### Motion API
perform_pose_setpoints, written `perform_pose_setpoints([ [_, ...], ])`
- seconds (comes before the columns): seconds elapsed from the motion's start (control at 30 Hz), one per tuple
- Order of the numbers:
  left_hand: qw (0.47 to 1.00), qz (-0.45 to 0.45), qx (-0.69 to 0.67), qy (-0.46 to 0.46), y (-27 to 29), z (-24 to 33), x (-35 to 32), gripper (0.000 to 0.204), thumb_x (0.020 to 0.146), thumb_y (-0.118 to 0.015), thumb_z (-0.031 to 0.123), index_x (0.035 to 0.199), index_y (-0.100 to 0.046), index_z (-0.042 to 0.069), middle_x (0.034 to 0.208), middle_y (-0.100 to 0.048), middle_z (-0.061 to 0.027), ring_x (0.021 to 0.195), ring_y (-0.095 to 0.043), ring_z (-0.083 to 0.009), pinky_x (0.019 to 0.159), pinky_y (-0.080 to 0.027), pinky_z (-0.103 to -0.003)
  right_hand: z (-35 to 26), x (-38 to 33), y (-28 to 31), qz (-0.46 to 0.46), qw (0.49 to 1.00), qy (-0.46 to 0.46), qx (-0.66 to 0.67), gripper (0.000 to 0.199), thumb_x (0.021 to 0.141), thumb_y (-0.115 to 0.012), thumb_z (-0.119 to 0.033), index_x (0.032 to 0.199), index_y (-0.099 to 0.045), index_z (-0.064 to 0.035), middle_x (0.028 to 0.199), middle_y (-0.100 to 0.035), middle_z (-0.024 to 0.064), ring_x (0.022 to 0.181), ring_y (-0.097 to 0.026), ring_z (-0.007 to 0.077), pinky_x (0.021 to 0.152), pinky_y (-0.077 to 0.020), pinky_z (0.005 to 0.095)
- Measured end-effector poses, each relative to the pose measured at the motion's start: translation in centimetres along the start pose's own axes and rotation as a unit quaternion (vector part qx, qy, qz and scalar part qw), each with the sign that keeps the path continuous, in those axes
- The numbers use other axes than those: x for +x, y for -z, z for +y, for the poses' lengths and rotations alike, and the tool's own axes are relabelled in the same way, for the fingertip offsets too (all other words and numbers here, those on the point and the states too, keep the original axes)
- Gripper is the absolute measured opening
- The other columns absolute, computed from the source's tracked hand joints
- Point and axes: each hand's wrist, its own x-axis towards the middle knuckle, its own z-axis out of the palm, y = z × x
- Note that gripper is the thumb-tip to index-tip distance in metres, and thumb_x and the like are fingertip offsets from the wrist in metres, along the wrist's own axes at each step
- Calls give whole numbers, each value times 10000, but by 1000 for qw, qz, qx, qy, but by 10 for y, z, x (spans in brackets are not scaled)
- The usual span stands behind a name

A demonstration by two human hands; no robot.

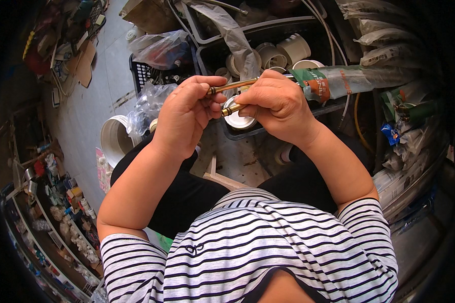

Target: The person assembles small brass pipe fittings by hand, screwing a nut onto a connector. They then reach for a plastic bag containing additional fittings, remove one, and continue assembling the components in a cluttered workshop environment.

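Okay, so both hands are busy up over a black crate [236, 135]. The left hand [181, 113] has its thumb and fingers curled around the tip of one brass-coloured rod [235, 86], which runs across to the right hand [284, 105] at a slight tilt. Right hand's got a second, shorter-looking brass piece [231, 109] pinched between thumb and fingers, its dark-ringed tip poking out toward the left hand's fingers, just below the first rod. Can't really tell how firmly the right hand has the upper rod, since the knuckles cover that bit. Just beyond the right hand there's a clear plastic sleeve with green and orange print [316, 84]. Down in the crate sit some white tubs [294, 48], and a round white lid [239, 121] shows right beneath the brass tips. A white bucket [111, 140] lies tipped over to the left, near a crumpled clear bag [149, 107].
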Motion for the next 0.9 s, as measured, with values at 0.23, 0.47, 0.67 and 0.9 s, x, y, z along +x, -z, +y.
perform_pose_setpoints([
  [0.23,1000,-6,2,9,1,-1,1,275,854,-404,133,1034,-528,-32,811,-559,-74,703,-501,-119,687,-427,-256,2,0,0,10,1000,15,-20,150,614,-692,-43,736,-608,-70,668,-593,37,629,-536,213,610,-428,303],
  [0.47,998,-23,50,5,-1,0,-2,251,844,-407,118,983,-552,-33,783,-560,-60,689,-500,-111,666,-418,-246,6,8,8,42,994,63,-79,129,660,-650,-73,775,-594,-86,663,-571,15,679,-559,225,632,-446,323],
  [0.67,989,-32,146,-1,-3,0,-3,278,856,-420,165,983,-571,-30,797,-580,-70,692,-506,-99,655,-417,-229,10,-1,6,-64,997,-15,-51,114,702,-602,-95,813,-584,-80,677,-571,61,667,-583,252,577,-469,345],
  [0.9,818,-83,488,-292,4,2,-4,241,776,-586,-5,1016,-605,13,752,-597,-86,644,-557,-152,581,-443,-252,10,-3,8,-38,996,15,-80,124,724,-632,-152,805,-573,-79,675,-569,82,643,-583,266,566,-467,355],
])
